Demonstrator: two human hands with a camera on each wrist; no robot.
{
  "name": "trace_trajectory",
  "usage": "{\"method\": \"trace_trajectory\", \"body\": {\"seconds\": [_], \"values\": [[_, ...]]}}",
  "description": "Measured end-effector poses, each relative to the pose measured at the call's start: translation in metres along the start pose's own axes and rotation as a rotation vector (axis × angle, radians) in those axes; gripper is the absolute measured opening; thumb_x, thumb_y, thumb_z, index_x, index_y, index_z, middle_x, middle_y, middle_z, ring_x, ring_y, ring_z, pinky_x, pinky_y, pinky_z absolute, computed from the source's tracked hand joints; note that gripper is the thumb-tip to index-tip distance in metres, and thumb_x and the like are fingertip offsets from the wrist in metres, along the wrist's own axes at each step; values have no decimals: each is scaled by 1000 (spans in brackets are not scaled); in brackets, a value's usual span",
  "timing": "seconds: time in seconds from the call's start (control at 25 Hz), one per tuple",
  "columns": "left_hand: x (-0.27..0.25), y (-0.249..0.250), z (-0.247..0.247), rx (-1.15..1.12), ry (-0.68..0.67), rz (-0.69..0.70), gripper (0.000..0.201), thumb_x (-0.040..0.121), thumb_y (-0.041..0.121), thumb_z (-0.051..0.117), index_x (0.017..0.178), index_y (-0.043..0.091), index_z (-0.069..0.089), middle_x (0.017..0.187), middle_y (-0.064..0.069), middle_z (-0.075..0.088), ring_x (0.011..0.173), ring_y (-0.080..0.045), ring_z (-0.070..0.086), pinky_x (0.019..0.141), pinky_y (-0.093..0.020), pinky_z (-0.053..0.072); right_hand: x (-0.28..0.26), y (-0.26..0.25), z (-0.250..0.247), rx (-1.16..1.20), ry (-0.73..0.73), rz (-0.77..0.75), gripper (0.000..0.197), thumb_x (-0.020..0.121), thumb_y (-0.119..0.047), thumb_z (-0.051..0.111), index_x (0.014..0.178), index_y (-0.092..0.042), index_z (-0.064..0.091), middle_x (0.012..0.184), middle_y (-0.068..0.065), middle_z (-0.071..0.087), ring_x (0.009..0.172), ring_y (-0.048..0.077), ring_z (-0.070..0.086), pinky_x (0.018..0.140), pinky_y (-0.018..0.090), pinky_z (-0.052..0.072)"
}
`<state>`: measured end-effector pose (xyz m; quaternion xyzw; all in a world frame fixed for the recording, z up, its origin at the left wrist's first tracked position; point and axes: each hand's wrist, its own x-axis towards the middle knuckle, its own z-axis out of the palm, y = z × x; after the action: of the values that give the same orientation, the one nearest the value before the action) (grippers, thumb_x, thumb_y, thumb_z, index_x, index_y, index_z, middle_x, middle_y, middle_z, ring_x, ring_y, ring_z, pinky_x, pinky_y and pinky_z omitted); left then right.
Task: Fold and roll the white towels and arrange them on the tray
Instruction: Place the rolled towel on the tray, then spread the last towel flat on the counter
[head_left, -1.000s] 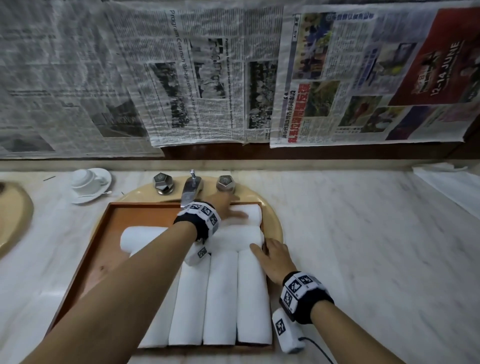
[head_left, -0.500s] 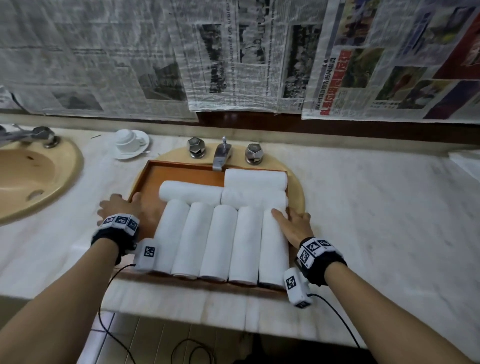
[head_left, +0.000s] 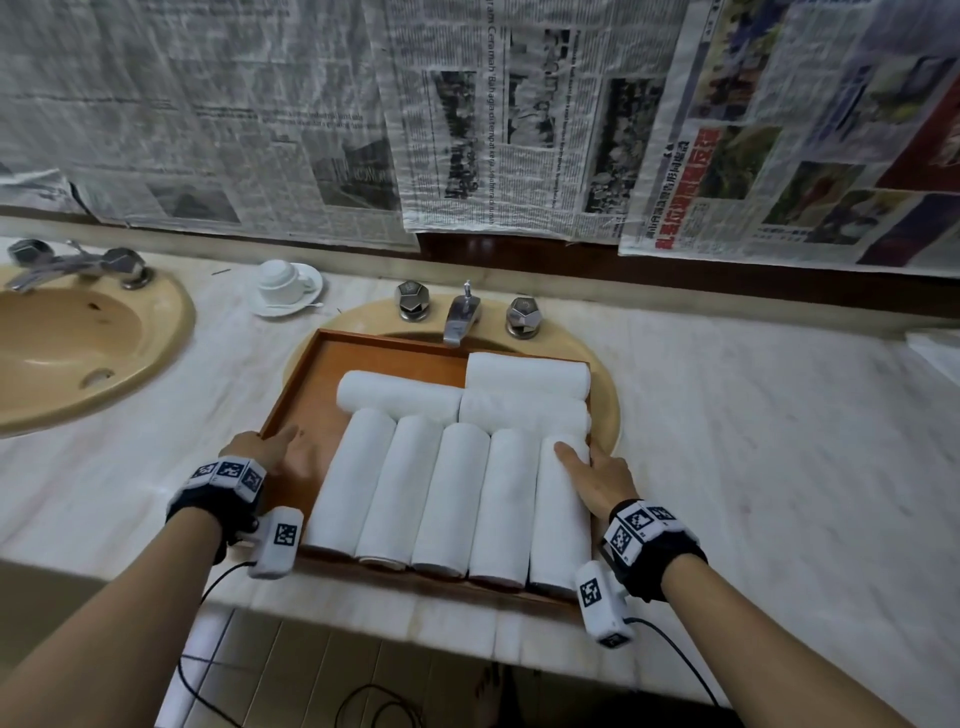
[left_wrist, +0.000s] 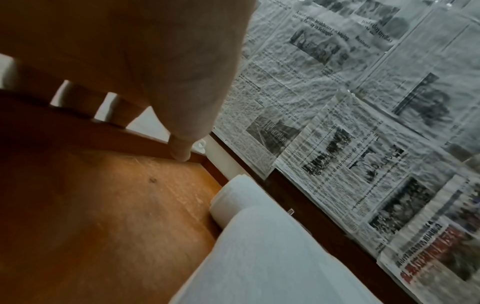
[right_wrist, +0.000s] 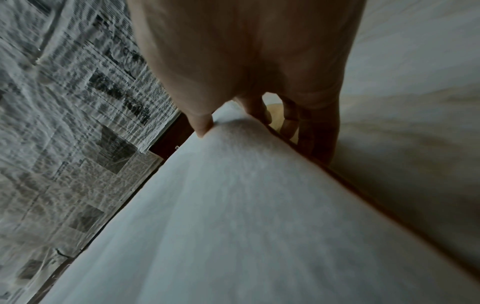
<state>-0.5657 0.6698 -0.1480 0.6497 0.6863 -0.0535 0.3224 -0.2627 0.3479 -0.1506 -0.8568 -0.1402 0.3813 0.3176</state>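
A wooden tray (head_left: 322, 395) lies over a sink on the counter. Several white rolled towels fill it: a front row lengthwise (head_left: 452, 493) and three crosswise behind (head_left: 524, 374). My left hand (head_left: 270, 449) grips the tray's left rim (left_wrist: 130, 133), thumb (left_wrist: 179, 152) inside and fingers (left_wrist: 111, 107) curled outside. My right hand (head_left: 597, 473) holds the right side. Its thumb (right_wrist: 202, 123) presses on the rightmost roll (right_wrist: 233, 205), and its fingers (right_wrist: 311, 127) curl down outside the tray edge.
The tan sink's rim (head_left: 605, 410) shows beyond the tray, with a faucet (head_left: 460, 317) close behind it. A second sink (head_left: 78, 338) sits at left, an upturned cup on a saucer (head_left: 283, 283) between them. Marble counter (head_left: 779, 467) extends right. Newspapers cover the wall.
My left hand left the far crosswise towels and came back to the tray's left rim. My right hand stayed at the right edge. The view pulled back from the counter.
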Motion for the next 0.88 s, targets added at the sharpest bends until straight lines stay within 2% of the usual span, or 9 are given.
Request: {"method": "trace_trajectory", "body": {"seconds": [0.16, 0.36, 0.4, 0.52, 0.64, 0.72, 0.8, 0.88], "values": [[-11, 0, 3, -17, 9, -5, 63, 90, 61, 51, 101, -1, 59, 82, -17, 69, 85, -35, 63, 83, -44, 53, -4, 1, 0, 0, 3, -10, 72, 91, -63, 44, 152, -31, 25, 151, 15, 24, 135, 36, 37, 113, 42, 32], [-9, -3, 5, -39, -11, -18, 71, 87, 68, 47, 113, 3, 57, 101, -21, 68, 92, -38, 64, 87, -48, 54, -1, 5, -5, 2, 2, -14, 74, 89, -65, 45, 151, -28, 30, 148, 13, 31, 129, 35, 43, 110, 43, 37], [-10, -4, 5, -44, -14, -14, 73, 86, 69, 47, 113, 2, 59, 100, -21, 69, 91, -38, 65, 87, -48, 54, -1, 6, -6, 1, 3, -14, 74, 89, -65, 44, 151, -27, 29, 148, 13, 30, 130, 36, 43, 109, 43, 37], [-19, 0, -2, -90, -14, -45, 73, 84, 68, 52, 98, -2, 68, 82, -19, 71, 79, -36, 68, 82, -47, 56, -4, 2, -9, -31, -16, -7, 73, 93, -61, 42, 152, -20, 27, 150, 14, 25, 133, 36, 39, 110, 42, 35], [-59, 28, -12, -95, 59, -40, 61, 85, 55, 61, 95, -5, 68, 90, -21, 69, 77, -34, 64, 72, -37, 52, -5, -7, -19, -92, -51, -16, 70, 94, -59, 37, 148, -13, 36, 149, 17, 32, 131, 36, 42, 109, 44, 36], [-92, 58, -19, -68, 153, -5, 47, 84, 43, 67, 91, -4, 66, 94, -20, 66, 75, -31, 59, 68, -35, 47, -6, -14, -32, -129, -58, -27, 70, 92, -60, 34, 140, -11, 46, 142, 20, 41, 123, 37, 47, 105, 45, 40], [-133, 98, -16, -72, 221, 36, 44, 79, 42, 68, 91, -1, 65, 96, -17, 67, 74, -30, 59, 68, -35, 49, -11, -17, -55, -130, -66, -69, 66, 91, -58, 34, 129, -7, 54, 134, 21, 47, 118, 38, 50, 101, 47, 44], [-179, 145, -3, -57, 224, 161, 38, 84, 42, 66, 86, 4, 63, 91, -14, 63, 76, -28, 55, 69, -34, 46, -17, -13, -87, -97, -69, -126, 56, 95, -50, 35, 121, -7, 58, 130, 18, 50, 117, 36, 49, 100, 48, 44]]}}
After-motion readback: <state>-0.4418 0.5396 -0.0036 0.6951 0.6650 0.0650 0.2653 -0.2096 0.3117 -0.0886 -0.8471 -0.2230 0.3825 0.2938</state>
